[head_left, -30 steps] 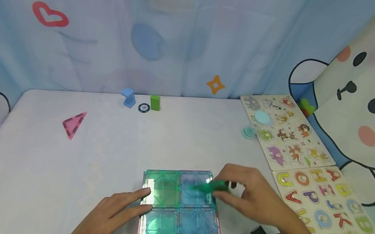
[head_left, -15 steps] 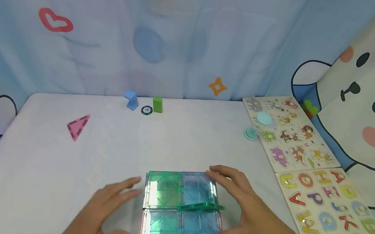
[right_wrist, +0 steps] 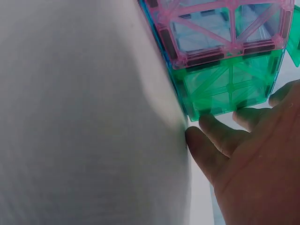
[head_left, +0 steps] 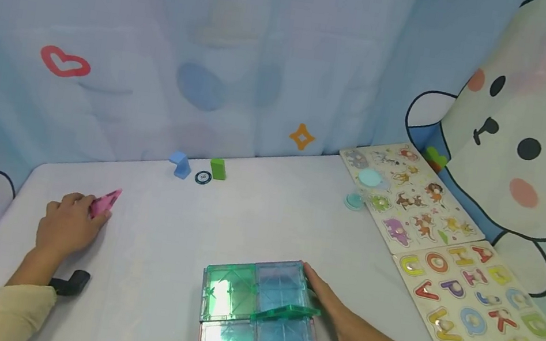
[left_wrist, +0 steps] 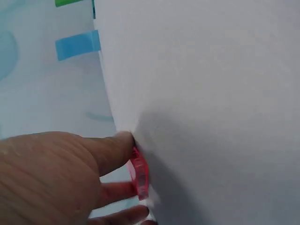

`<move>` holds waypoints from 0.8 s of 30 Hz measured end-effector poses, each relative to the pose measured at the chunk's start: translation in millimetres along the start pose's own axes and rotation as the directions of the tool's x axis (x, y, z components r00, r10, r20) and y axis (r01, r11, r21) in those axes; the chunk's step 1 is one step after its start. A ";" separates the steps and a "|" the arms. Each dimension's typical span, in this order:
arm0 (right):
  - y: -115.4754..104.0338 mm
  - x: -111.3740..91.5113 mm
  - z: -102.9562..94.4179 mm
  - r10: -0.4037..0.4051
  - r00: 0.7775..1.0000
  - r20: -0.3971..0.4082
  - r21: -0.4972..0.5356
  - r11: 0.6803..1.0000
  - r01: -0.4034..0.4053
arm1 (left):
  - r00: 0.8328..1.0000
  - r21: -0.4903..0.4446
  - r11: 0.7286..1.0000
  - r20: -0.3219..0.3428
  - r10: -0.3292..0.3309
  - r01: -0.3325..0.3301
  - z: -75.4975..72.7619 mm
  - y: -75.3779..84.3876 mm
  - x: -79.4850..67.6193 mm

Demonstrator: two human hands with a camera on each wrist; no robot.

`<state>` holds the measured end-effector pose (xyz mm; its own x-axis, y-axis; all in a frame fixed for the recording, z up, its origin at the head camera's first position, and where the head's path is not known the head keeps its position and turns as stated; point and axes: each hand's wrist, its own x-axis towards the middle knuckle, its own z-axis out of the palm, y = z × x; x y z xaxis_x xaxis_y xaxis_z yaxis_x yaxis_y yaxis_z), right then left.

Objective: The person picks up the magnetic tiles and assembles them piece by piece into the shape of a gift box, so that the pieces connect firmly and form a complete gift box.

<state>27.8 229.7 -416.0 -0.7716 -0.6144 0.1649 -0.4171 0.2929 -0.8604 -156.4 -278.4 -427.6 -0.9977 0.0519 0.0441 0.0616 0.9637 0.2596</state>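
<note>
In the head view my left hand is at the table's left side, its thumb and fingers pinching a pink translucent triangle magnetic tile. The left wrist view shows that tile edge-on between thumb and fingers. At the front middle stands a box of magnetic tiles, green and blue on top. A green tile stands on the seam of its right half. My right hand lies along the box's right side with fingers extended. In the right wrist view its fingertips are right at a green side tile, beside a pink one.
A blue block, a round chip and a green block sit along the back edge. To the right lie an animal puzzle board and a letter puzzle board. Teal discs are beside and on the animal board.
My left hand left the box's side, went to the far left and took hold of the pink triangle. My right hand set the green tile on the box, let go, and moved to its right side.
</note>
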 end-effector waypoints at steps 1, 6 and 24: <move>1.1 0.7 0.3 0.001 1.000 0.005 0.003 1.000 -0.001 | 1.000 -0.009 1.000 -0.012 -0.008 0.008 0.2 -0.7 -0.7; 3.6 1.1 0.5 0.028 1.000 0.007 0.023 0.999 -0.028 | 0.992 -0.136 0.991 -0.127 0.003 -0.021 -5.2 24.7 -17.4; -13.9 4.6 -2.4 0.040 0.999 0.009 0.041 0.998 -0.040 | 0.589 -0.164 0.572 -0.353 0.726 -0.804 -13.7 221.7 -141.0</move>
<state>28.9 224.6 -402.1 -0.7835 -0.6084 0.1263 -0.3656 0.2870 -0.8854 -1.7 -75.6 -363.0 -0.5330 0.6382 0.5555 0.8417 0.4668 0.2713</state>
